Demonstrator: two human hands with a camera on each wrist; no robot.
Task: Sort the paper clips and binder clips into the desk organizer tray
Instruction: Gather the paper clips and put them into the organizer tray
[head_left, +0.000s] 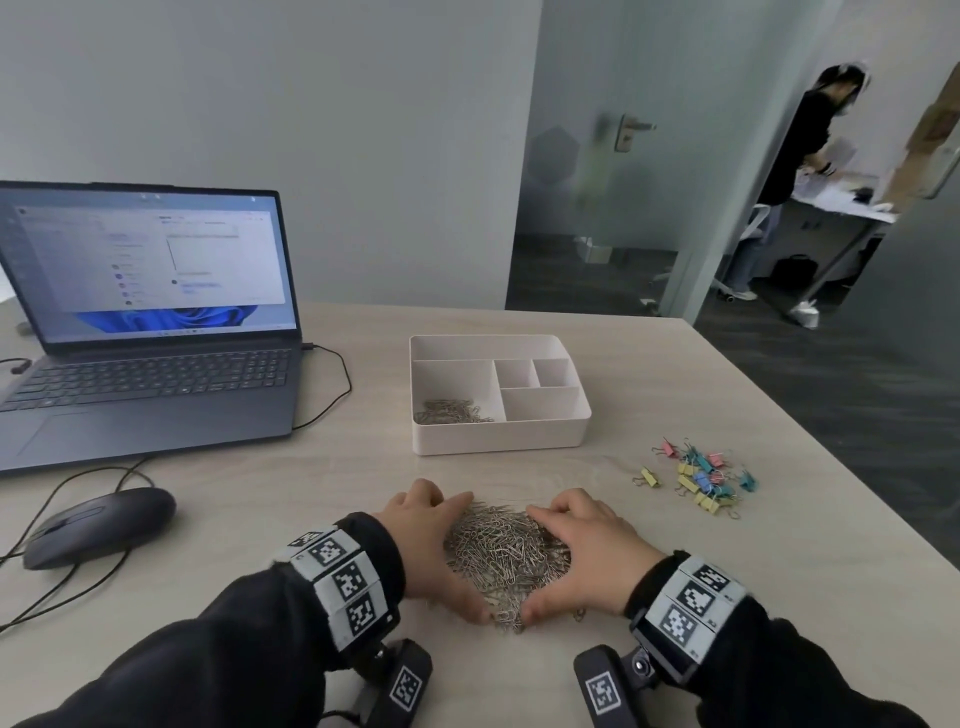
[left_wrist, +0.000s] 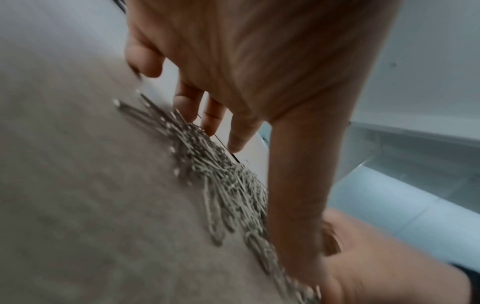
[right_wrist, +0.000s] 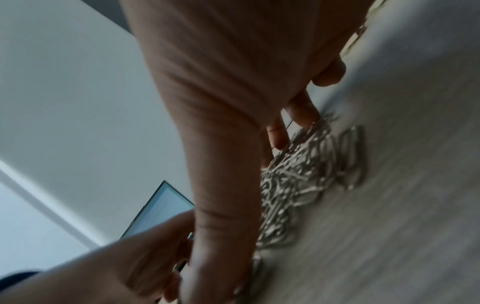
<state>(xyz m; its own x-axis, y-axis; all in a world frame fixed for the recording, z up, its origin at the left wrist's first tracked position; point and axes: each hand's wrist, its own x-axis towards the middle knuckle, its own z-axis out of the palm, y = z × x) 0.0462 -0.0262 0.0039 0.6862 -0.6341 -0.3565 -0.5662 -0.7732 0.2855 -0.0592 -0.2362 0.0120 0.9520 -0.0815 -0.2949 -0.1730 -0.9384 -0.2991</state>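
A heap of silver paper clips (head_left: 506, 556) lies on the table near its front edge. My left hand (head_left: 421, 545) and right hand (head_left: 584, 551) cup it from either side, fingers fairly straight with tips on the table and thumbs nearly meeting at the near side. The left wrist view shows my left hand (left_wrist: 259, 61) against the heap (left_wrist: 228, 185). In the right wrist view my right hand (right_wrist: 221, 82) borders the heap (right_wrist: 298, 174). The cream organizer tray (head_left: 498, 436) stands beyond, with some paper clips (head_left: 452, 411) in its large left compartment. Coloured binder clips (head_left: 701, 475) lie scattered to the right.
An open laptop (head_left: 145, 322) sits at the left with a cable trailing beside it. A dark mouse (head_left: 98, 525) lies in front of the laptop. The table's right edge (head_left: 831, 467) runs close behind the binder clips. A person stands far off past a glass door.
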